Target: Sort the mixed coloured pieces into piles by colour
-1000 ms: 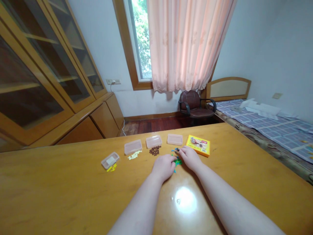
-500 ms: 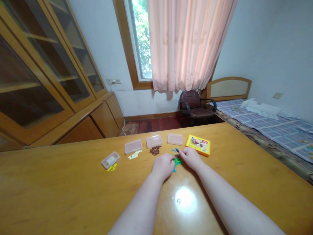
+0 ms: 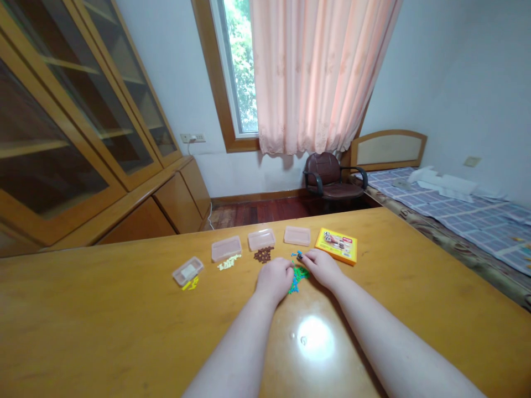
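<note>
A loose heap of small green and blue pieces (image 3: 299, 275) lies on the table between my hands. My left hand (image 3: 274, 279) rests at the left side of this heap, fingers curled in; anything between its fingertips is hidden. On the other side, my right hand (image 3: 324, 268) has thumb and finger pinched on a small dark piece (image 3: 300, 257), too small to make out fully. Several blue bits (image 3: 294, 254) are scattered just beyond the fingertips. A pile of brown pieces (image 3: 264, 254) lies beyond my left hand.
Clear plastic trays (image 3: 226, 249) stand in a row along the far side of the wooden table (image 3: 124, 320). Cream pieces (image 3: 229, 262) and yellow pieces (image 3: 191, 283) lie before the left ones. A yellow box (image 3: 336, 245) sits beyond my right hand. Behind are a chair (image 3: 327, 174) and bed.
My left hand has drawn slightly left, away from my right fingertips, exposing more blue pieces in the heap. The dark piece in my right hand has shifted slightly.
</note>
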Demonstrator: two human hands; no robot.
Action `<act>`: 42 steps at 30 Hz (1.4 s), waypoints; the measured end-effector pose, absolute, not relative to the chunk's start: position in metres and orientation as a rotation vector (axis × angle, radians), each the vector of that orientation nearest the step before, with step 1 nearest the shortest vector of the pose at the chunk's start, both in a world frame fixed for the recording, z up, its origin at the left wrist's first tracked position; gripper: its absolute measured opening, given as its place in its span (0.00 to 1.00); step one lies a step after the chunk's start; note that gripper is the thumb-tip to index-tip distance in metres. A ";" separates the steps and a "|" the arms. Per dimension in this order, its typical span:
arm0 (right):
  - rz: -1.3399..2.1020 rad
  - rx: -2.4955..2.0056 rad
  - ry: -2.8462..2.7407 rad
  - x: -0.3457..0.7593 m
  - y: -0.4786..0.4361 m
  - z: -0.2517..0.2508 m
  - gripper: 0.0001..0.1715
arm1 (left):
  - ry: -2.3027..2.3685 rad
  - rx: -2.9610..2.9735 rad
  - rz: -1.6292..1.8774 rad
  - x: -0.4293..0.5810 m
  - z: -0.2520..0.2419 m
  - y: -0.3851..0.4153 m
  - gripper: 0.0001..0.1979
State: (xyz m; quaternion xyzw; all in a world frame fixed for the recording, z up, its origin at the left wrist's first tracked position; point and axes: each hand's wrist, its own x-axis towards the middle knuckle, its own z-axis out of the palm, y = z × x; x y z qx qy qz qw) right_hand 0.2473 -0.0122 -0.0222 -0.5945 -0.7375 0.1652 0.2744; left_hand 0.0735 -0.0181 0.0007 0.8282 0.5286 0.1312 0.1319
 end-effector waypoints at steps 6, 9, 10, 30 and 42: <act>0.464 -1.615 -1.921 0.248 -0.013 -0.020 0.24 | 1.521 2.480 0.247 0.074 0.005 -0.021 0.16; 0.503 -1.568 -1.906 0.248 -0.014 -0.020 0.24 | 1.524 2.471 0.210 0.074 0.004 -0.020 0.16; 0.517 -1.534 -1.922 0.248 -0.014 -0.020 0.24 | 1.532 2.463 0.207 0.074 0.004 -0.020 0.16; 0.520 -1.287 -2.207 0.244 -0.017 -0.019 0.26 | 1.594 2.301 0.391 0.070 -0.008 -0.011 0.17; 0.377 -1.367 -2.213 0.245 -0.013 -0.020 0.20 | 1.614 2.270 0.454 0.070 -0.013 -0.009 0.17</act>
